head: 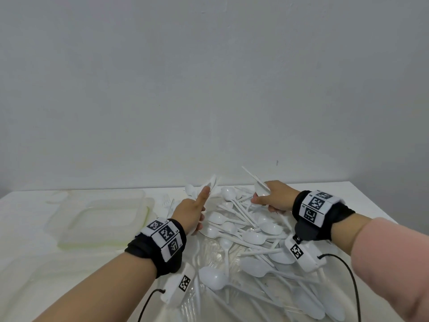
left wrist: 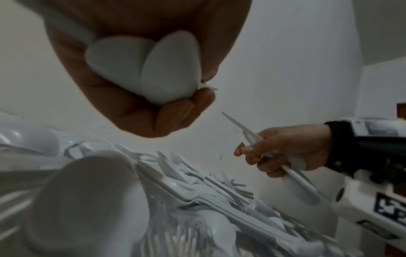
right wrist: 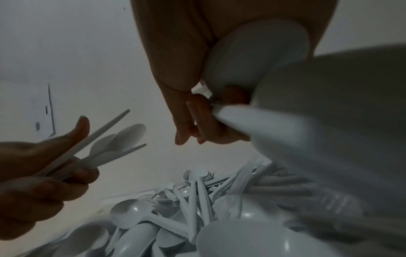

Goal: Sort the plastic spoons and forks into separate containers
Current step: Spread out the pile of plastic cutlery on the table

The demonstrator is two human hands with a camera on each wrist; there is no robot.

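My left hand (head: 190, 211) grips a small bunch of white plastic spoons (head: 210, 182), thumb stretched along the handles, bowls fanning upward over the far left side of the pile. From the left wrist view I see two spoon bowls (left wrist: 158, 69) nested against my palm with the fingers (left wrist: 175, 113) curled under them. My right hand (head: 275, 197) is closed round a few more spoons (head: 258, 184), one handle sticking up and back toward the wall (head: 209, 77).

The pile of spoons and forks (head: 250, 240) lies loose on the white table (head: 46, 287), filling the middle and spilling toward the near edge between my forearms. Both hands hang just above its far part, apart from each other, with a clear gap between them.

A shallow translucent container (head: 99, 219) sits left of the pile, near my left wrist, its near rim well inside the table. A few forks (head: 167, 202) lie between it and the pile. The table's far edge meets the wall just behind my hands; its right corner shows beyond my right wrist.
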